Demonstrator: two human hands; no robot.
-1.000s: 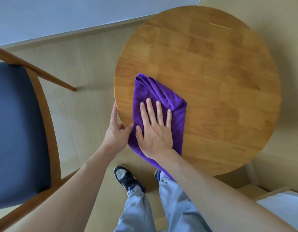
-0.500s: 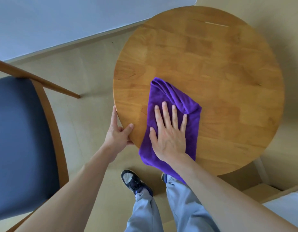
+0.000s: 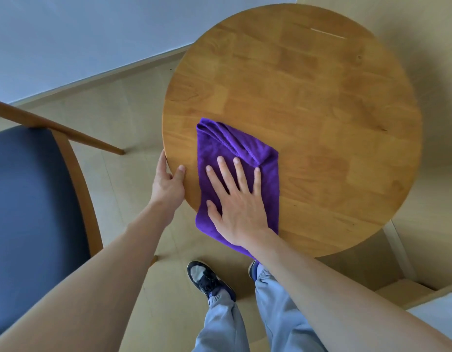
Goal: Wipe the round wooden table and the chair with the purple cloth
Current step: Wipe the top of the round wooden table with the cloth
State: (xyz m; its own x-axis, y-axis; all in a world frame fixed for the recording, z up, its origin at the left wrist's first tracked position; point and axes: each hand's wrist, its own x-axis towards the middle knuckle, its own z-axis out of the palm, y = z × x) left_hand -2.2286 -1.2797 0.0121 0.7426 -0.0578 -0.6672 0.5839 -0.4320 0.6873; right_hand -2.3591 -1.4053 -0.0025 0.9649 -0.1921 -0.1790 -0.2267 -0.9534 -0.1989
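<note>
Purple cloth (image 3: 235, 174): folded, lying on the round wooden table (image 3: 321, 123) at its near-left part; near corner hangs over the table rim.
Right hand (image 3: 239, 201): flat on the cloth, fingers straight and spread, pressing down.
Left hand (image 3: 169, 184): grips the table's left rim, thumb on top, fingers curled under.
Chair (image 3: 29, 199): left of the table, apart from it; dark blue seat, wooden frame.

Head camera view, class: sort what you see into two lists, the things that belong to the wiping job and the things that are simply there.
Part of the job:
purple cloth, under the flat right hand
round wooden table
chair, dark blue seat, wooden frame
left hand, gripping the table edge

Simply there:
black sneaker
grey trousers
pale wall
</note>
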